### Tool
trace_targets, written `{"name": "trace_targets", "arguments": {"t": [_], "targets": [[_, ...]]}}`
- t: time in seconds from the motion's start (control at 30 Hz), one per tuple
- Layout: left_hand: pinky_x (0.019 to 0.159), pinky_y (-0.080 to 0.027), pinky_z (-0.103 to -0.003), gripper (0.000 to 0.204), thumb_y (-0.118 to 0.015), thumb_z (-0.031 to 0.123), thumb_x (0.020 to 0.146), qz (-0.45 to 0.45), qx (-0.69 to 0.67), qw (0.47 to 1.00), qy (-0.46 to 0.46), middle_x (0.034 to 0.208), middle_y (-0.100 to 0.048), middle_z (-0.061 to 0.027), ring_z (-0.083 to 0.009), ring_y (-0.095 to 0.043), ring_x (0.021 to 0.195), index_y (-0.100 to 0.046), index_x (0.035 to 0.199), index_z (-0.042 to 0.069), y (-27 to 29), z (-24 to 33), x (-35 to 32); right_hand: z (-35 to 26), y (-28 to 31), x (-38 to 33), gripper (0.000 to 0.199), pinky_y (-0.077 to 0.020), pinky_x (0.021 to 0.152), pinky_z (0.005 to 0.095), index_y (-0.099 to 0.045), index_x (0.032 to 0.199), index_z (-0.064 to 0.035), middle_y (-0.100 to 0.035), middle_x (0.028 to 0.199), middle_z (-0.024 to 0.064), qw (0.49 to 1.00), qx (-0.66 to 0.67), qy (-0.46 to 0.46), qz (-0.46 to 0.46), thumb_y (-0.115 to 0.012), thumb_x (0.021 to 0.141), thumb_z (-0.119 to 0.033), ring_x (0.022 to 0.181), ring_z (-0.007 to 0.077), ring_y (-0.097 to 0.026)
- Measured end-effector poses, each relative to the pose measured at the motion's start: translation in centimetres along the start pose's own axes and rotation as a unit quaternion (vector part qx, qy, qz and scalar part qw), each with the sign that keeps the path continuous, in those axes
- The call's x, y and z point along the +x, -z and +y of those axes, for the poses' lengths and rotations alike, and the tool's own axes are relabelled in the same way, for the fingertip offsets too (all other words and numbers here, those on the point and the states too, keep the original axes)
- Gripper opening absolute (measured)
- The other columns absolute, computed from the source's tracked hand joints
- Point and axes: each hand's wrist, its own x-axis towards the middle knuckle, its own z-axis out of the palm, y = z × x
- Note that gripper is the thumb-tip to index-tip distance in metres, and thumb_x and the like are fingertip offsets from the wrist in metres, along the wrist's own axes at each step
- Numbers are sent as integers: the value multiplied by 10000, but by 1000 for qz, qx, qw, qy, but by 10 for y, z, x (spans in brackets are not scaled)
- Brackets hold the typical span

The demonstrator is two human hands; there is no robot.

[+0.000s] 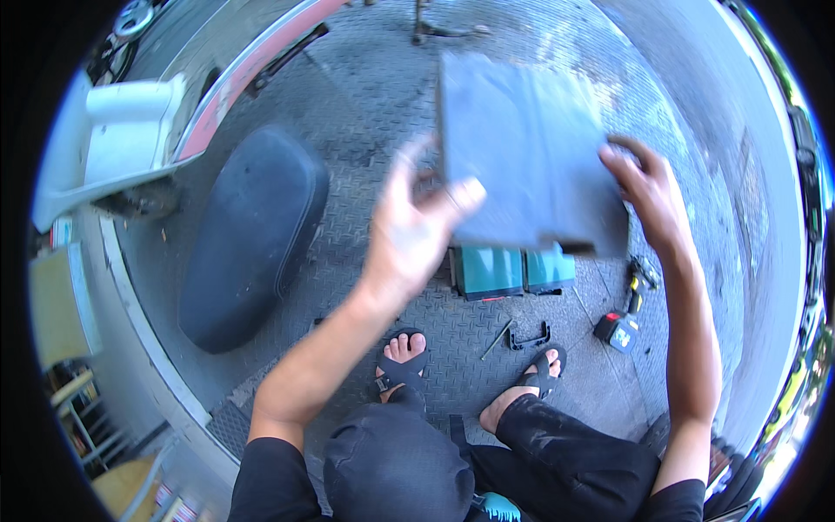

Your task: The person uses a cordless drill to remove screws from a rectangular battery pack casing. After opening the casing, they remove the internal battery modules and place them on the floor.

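Observation:
A dark grey, box-shaped cover (pixel 526 152) is held up in front of me between both hands, slightly blurred. My left hand (pixel 410 226) grips its left side, the thumb over the front face and the other fingers partly behind the edge. On the opposite side, my right hand (pixel 648 187) holds the right edge with bent fingers. Partly hidden below the cover, a teal block (pixel 491 272) and a second teal block (pixel 550 268), both with black lower edges, stand side by side on the floor.
A black scooter seat (pixel 252 235) lies at left on the textured floor mat (pixel 357 217). Near my right foot are a black bracket (pixel 529 337), a thin rod-like tool (pixel 497 340), a battery pack (pixel 617 331) and a yellow-black power tool (pixel 640 283). A white scooter body panel (pixel 135 117) stands far left.

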Motion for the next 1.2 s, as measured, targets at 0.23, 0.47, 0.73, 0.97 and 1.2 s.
{"name": "trace_targets", "arguments": {"t": [0.23,0.47,0.73,0.97,1.2], "targets": [[1081,-576,-483,1095,-877,-33,859,161,-96,981,49,1531,-570,-257,-360,-661,1304,-229,1738,48,50,-23,160,38,-25,78,795,-571,1096,424,-591,1554,49,-728,1405,288,995,84,-20,41,-768,1003,-496,1254,324,-741],[1193,-491,-515,1267,-1000,122,748,371,-30,927,49,1670,-468,-237,-382,-533,1489,-235,1756,63,104,-105,225,156,-40,38,740,-528,1155,497,-621,1490,57,-711,1381,349,979,-174,-87,-67,-761,974,-454,1324,463,-688],[1095,-514,-402,720,-777,199,1007,297,233,925,-37,1305,-744,-218,-296,-700,1211,-448,1611,-17,141,-120,183,235,-28,-48,406,-613,956,570,-676,1118,38,-788,1094,284,872,-419,20,-252,-731,977,-340,1084,468,-765],[667,-521,-312,173,-685,172,1097,18,316,948,-35,850,-680,-13,-108,-606,710,-644,1203,41,87,-174,-104,244,-24,-61,457,-635,939,541,-815,1030,25,-799,1107,287,823,-439,-80,-353,-748,984,-425,1069,454,-780],[720,-482,-421,275,-767,328,1027,-303,423,848,-97,853,-788,-70,-281,-711,723,-742,1228,143,99,-203,-225,242,-41,-30,242,-627,950,548,-797,996,29,-792,1065,304,835,-450,-27,-316,-681,876,-146,1068,467,-779]]}}
